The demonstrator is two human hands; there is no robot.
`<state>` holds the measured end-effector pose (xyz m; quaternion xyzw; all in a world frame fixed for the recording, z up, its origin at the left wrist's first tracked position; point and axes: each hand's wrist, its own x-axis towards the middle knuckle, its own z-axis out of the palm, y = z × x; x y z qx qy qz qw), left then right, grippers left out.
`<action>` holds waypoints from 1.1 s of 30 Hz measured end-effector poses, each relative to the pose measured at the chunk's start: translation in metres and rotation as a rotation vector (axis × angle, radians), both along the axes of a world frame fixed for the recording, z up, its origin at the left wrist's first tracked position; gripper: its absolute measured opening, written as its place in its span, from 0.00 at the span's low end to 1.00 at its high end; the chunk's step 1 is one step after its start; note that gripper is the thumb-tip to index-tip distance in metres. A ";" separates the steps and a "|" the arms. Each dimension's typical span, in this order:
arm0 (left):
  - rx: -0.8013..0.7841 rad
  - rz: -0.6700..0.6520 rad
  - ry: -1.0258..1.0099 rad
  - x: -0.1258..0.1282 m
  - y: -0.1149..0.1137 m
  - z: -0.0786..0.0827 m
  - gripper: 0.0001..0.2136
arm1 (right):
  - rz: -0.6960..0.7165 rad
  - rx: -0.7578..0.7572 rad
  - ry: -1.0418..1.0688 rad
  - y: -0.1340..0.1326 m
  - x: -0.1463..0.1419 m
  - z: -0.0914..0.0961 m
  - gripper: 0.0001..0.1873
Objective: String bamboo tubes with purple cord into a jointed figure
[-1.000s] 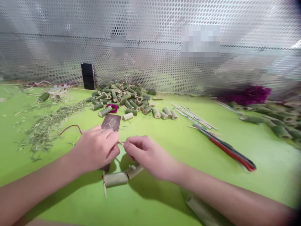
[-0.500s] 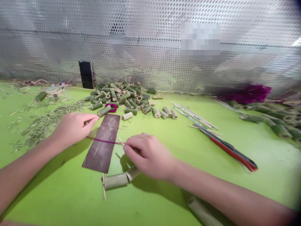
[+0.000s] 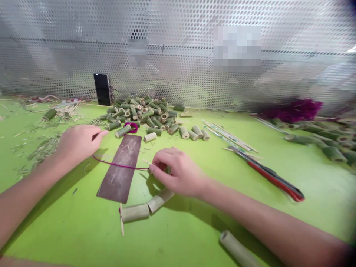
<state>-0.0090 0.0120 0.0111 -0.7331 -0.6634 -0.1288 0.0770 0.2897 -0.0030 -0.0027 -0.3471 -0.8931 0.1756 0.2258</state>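
Since the earlier frame, the left hand (image 3: 79, 144) had drawn back and to the left across the green table (image 3: 194, 222), and the right hand (image 3: 176, 172) had risen a little. The right hand was closed in a narrow pinch on the end of a magenta cord (image 3: 119, 165), just beside a thin stick (image 3: 146, 161). The cord ran across a dark brown strip (image 3: 118, 170), perhaps sandpaper, and its far end stopped just below the left hand. That hand was loosely curled, and it could not be told whether it gripped anything.

Nearer the person, two bamboo tubes (image 3: 135, 213) lay end to end, with a small upright-lying stick (image 3: 121, 219) across the end of one, so that piece looked partly put together. Much appeared to remain loose: a heap of short bamboo pieces (image 3: 139, 113) sat near the mesh screen (image 3: 178, 55), beside a coil of magenta cord (image 3: 131, 127), and thin sticks (image 3: 228, 137) lay to the right of it.

The fingers hid how the cord met the stick. A longer bamboo tube (image 3: 237, 248) was cut off by the lower edge, and the bamboo pieces (image 3: 330, 154) at the far right were blurred.
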 end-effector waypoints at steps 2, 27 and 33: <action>0.056 -0.102 -0.051 0.006 -0.004 -0.003 0.16 | 0.026 0.030 -0.010 -0.001 0.000 -0.001 0.11; -0.141 -0.683 -0.225 0.069 -0.043 -0.020 0.12 | 0.059 -0.149 0.271 0.005 -0.011 -0.001 0.07; -0.220 -0.587 -0.174 0.074 -0.034 -0.030 0.10 | -0.028 -0.162 0.125 0.010 -0.010 -0.003 0.09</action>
